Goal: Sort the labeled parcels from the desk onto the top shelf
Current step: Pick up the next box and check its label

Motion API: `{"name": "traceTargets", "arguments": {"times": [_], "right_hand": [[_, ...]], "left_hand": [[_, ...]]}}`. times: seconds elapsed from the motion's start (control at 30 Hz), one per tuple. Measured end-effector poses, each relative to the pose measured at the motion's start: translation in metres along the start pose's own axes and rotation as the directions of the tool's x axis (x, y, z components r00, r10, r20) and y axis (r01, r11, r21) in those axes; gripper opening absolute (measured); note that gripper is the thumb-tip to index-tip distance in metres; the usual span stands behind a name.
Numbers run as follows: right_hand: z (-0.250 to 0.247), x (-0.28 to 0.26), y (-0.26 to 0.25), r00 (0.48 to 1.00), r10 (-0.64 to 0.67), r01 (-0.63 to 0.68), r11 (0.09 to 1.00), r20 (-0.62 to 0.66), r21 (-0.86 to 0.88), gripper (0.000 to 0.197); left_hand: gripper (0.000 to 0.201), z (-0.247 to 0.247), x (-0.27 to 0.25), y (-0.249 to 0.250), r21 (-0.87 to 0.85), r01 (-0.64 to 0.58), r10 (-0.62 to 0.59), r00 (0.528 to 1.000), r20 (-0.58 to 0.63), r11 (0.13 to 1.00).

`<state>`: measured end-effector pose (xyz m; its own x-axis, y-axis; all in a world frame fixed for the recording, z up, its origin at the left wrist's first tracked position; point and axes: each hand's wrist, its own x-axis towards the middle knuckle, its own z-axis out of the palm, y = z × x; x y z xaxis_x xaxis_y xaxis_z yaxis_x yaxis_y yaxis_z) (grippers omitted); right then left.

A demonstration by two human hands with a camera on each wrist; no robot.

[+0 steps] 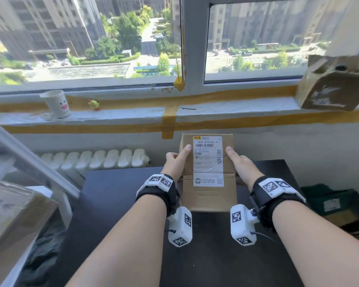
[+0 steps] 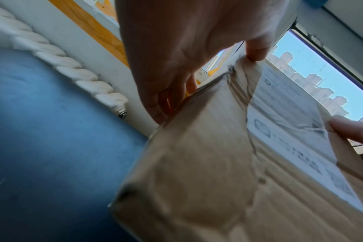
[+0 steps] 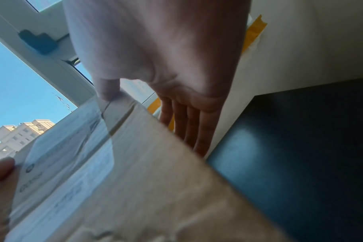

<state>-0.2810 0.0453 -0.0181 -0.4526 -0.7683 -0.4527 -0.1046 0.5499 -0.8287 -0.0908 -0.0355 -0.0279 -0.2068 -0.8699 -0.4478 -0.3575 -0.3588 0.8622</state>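
A brown cardboard parcel (image 1: 208, 196) with a white shipping label (image 1: 208, 160) is tilted up above the black desk (image 1: 122, 204), its label facing me. My left hand (image 1: 175, 157) grips its left edge, thumb on the labeled face and fingers behind. On the right edge my right hand (image 1: 239, 160) pinches it the same way. In the left wrist view the left hand (image 2: 176, 57) holds the parcel (image 2: 197, 172) at its upper corner. The right wrist view shows the right hand (image 3: 166, 57) with its thumb on the parcel (image 3: 155, 188) and its fingers behind it.
A window sill runs behind the desk with a paper cup (image 1: 58, 104), a small toy (image 1: 94, 105) and a torn cardboard box (image 1: 334, 83). A white radiator (image 1: 95, 159) sits below. A shelf frame (image 1: 29, 162) with a box (image 1: 13, 214) stands left; a green-topped box (image 1: 330, 199) lies right.
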Motion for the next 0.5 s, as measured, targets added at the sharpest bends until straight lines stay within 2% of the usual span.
{"name": "traceTargets", "arguments": {"times": [0.03, 0.13, 0.27, 0.4, 0.5], "right_hand": [[0.001, -0.002, -0.003, 1.000, -0.007, 0.007, 1.000, -0.004, 0.001, 0.096], [0.004, -0.002, -0.005, 1.000, -0.007, 0.007, 1.000, -0.001, 0.010, 0.104], [0.010, 0.004, 0.002, 1.000, 0.000, 0.000, 1.000, 0.001, -0.003, 0.117], [0.019, -0.007, 0.009, 1.000, 0.014, -0.014, 1.000, -0.021, -0.011, 0.104], [0.027, -0.010, 0.026, 0.998, 0.037, -0.037, 0.999, -0.046, -0.001, 0.109]], "left_hand": [[0.074, -0.002, 0.000, 0.001, -0.007, -0.002, 0.002, 1.000, -0.007, 1.000], [0.090, -0.006, -0.002, 0.006, -0.032, -0.010, 0.010, 1.000, -0.019, 0.999], [0.103, -0.009, 0.008, -0.004, -0.054, 0.015, -0.014, 1.000, 0.015, 0.998], [0.117, -0.006, 0.044, -0.043, -0.068, 0.048, -0.044, 0.997, 0.059, 0.997], [0.116, -0.004, 0.055, -0.065, -0.070, 0.048, -0.043, 0.996, 0.083, 0.996]]}}
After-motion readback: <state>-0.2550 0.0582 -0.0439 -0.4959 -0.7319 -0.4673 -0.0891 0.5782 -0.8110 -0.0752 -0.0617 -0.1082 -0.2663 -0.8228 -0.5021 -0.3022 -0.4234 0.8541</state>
